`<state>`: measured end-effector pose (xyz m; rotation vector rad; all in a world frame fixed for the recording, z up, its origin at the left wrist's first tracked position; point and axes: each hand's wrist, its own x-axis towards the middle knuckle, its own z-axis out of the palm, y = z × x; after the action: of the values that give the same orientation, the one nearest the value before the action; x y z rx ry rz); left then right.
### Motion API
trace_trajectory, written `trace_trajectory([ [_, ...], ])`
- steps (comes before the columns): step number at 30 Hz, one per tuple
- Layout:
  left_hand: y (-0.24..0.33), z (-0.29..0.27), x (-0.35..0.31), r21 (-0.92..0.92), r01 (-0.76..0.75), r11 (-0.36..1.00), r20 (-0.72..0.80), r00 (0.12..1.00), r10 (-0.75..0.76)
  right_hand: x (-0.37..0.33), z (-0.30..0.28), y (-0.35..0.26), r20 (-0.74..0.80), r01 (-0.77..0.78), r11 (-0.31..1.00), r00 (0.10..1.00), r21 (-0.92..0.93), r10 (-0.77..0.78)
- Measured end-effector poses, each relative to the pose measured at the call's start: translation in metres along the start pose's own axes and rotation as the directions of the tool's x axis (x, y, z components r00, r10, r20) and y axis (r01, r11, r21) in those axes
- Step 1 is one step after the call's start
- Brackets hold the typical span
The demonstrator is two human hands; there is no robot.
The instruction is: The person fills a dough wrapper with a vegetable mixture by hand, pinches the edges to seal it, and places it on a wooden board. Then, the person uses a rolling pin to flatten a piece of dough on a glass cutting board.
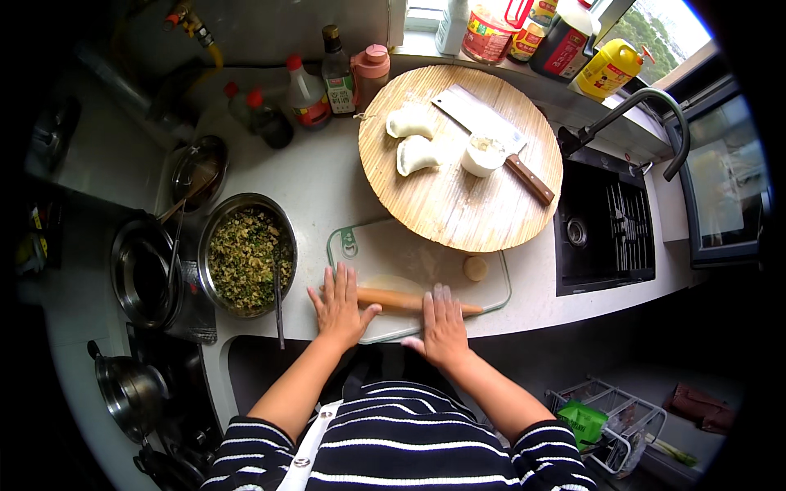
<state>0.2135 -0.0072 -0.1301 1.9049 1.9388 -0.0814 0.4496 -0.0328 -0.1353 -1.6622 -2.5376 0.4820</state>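
Observation:
My left hand (337, 307) and my right hand (444, 327) lie with fingers stretched out over the two ends of a wooden rolling pin (391, 299). Under the pin, a thin pale sheet of dough (378, 284) partly shows on a white cutting board (492, 288) with a green edge. A small round dough piece (475, 268) sits on that board, beyond my right hand. To the left of my left hand stands a metal bowl (214, 217) of chopped green and brown filling (246, 258), with a dark-handled utensil (278, 307) leaning out over its near rim.
Behind the cutting board, a round wooden board (458, 225) bears two dumplings (411, 123), a cleaver (479, 112) and a small white bowl of flour (483, 159). A black sink (565, 262) lies right, several bottles (338, 74) back left, dark pans (123, 262) far left.

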Motion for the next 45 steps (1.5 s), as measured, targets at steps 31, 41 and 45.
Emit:
trace_trajectory([
  [31, -0.015, 0.008, 0.027, -0.031, -0.106, 0.994, -0.091, 0.99, 0.103, 0.021, -0.012, 0.017, -0.141, -0.028, 0.995, 0.99, -0.094, 0.015],
  [41, -0.009, 0.008, -0.032, 0.054, -0.031, 0.998, 0.105, 0.994, 0.025, -0.039, 0.0, 0.003, 0.023, 0.018, 0.997, 1.0, -0.075, -0.016],
  [45, 0.018, -0.021, 0.031, -0.006, 0.002, 1.0, 0.066, 0.998, -0.002, 0.035, -0.003, 0.026, -0.185, -0.22, 0.975, 0.957, 0.027, 0.221],
])
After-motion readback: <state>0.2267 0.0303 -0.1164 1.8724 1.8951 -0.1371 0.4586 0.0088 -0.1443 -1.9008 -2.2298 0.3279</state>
